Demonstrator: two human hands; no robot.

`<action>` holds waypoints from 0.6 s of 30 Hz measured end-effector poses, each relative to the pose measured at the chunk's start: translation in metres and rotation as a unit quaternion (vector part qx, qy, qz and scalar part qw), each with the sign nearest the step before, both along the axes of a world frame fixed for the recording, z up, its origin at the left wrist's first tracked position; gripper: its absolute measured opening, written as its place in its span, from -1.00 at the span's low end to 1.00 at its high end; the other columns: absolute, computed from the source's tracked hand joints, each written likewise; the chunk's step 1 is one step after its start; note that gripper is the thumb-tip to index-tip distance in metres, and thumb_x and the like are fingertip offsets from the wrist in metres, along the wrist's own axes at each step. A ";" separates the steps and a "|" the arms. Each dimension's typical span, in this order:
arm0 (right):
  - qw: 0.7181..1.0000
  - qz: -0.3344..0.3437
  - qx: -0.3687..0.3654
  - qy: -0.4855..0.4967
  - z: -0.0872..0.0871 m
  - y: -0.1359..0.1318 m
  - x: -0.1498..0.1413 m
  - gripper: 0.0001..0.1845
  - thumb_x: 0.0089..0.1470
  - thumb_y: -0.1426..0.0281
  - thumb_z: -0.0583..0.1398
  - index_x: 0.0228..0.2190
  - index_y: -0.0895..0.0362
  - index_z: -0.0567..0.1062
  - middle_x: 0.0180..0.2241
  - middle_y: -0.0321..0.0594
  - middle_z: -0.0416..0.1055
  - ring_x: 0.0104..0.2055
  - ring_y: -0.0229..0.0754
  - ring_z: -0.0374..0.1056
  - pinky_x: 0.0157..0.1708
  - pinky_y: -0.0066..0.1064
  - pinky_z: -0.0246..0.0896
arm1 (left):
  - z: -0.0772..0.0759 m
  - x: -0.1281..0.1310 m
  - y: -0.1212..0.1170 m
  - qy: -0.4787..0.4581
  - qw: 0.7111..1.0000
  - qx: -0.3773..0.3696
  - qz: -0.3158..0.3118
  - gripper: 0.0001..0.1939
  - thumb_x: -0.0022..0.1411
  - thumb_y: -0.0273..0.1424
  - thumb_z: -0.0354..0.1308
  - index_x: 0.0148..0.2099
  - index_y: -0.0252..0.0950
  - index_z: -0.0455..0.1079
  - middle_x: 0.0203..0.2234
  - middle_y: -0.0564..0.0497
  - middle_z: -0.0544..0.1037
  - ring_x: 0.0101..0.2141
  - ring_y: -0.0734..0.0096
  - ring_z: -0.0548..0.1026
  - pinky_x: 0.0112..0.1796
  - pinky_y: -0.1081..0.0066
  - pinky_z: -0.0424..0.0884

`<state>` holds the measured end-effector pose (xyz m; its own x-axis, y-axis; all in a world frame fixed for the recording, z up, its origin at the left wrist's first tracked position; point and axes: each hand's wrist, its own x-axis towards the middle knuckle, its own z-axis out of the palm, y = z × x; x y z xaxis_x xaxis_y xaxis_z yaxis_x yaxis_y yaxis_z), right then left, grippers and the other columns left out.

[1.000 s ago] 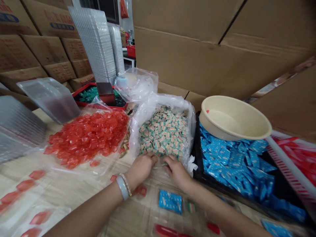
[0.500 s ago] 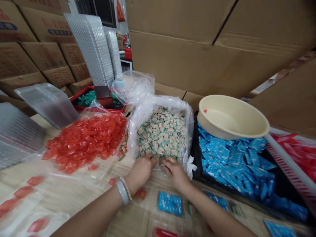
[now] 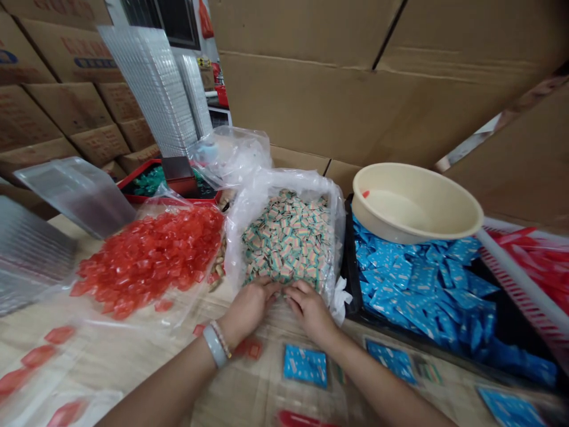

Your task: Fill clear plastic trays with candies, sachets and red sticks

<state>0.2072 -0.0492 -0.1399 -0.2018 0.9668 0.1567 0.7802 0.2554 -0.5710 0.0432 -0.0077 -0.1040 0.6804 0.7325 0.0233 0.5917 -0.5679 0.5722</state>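
My left hand (image 3: 252, 303), with a pale bangle and a beaded bracelet at the wrist, is at the near edge of a box lined with clear plastic (image 3: 236, 237). The box is full of small striped pieces (image 3: 288, 237) in green, pink and cream. Beside it my right hand (image 3: 309, 308) rests at the same edge, its fingertips almost meeting those of the left. The fingers of both hands are curled in and pinched together. What lies between them is too small and blurred to name. Below the hands is a blue printed packet (image 3: 304, 365) on the table.
Left of the box lies a heap of red translucent pieces (image 3: 151, 255) on plastic. Blue packets (image 3: 418, 284) fill a black tray at right, beneath a cream basin (image 3: 413, 204). Stacked clear trays (image 3: 153, 89) rise behind. Cardboard (image 3: 302, 101) walls the back. Several loose red pieces (image 3: 38, 356) lie front left.
The whole view has shifted slightly. My hands stay at the near edge of the box, fingertips close together, with only a small finger movement.
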 end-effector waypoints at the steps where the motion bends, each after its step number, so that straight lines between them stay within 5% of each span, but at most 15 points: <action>1: 1.000 0.007 0.005 -0.003 0.000 0.000 0.000 -0.77 0.03 0.53 0.02 -0.32 0.12 0.44 -0.35 -0.18 0.27 -0.27 -0.19 0.19 -0.26 -0.37 0.13 | 0.000 0.000 0.000 0.001 1.000 -0.002 0.000 -0.72 0.19 -0.46 -0.08 -0.07 -0.20 0.32 -0.30 0.00 0.42 -0.26 0.42 0.36 -0.20 0.46 0.26; 11: 0.995 0.042 0.059 -0.062 0.004 -0.008 -0.002 -0.80 0.06 0.50 0.01 -0.37 0.13 0.43 -0.40 -0.19 0.25 -0.30 -0.19 0.15 -0.30 -0.37 0.09 | 0.004 -0.002 -0.004 0.060 0.998 0.023 0.008 -0.79 0.18 -0.43 -0.07 -0.25 -0.25 0.40 -0.36 -0.03 0.42 -0.27 0.36 0.35 -0.23 0.42 0.26; 18: 0.997 0.026 0.029 -0.072 0.016 -0.005 -0.013 -0.83 0.00 0.54 0.04 -0.42 0.14 0.42 -0.41 -0.22 0.26 -0.31 -0.19 0.16 -0.31 -0.38 0.09 | 0.004 -0.007 0.003 0.077 0.997 -0.017 -0.025 -0.79 0.17 -0.40 -0.05 -0.27 -0.28 0.40 -0.35 -0.04 0.44 -0.29 0.37 0.38 -0.23 0.43 0.27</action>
<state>0.1946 -0.0538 -0.1244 -0.2762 0.9446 0.1772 0.8377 0.3270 -0.4373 0.0366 -0.0049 -0.1001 0.7103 0.6955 -0.1086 0.6449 -0.5812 0.4963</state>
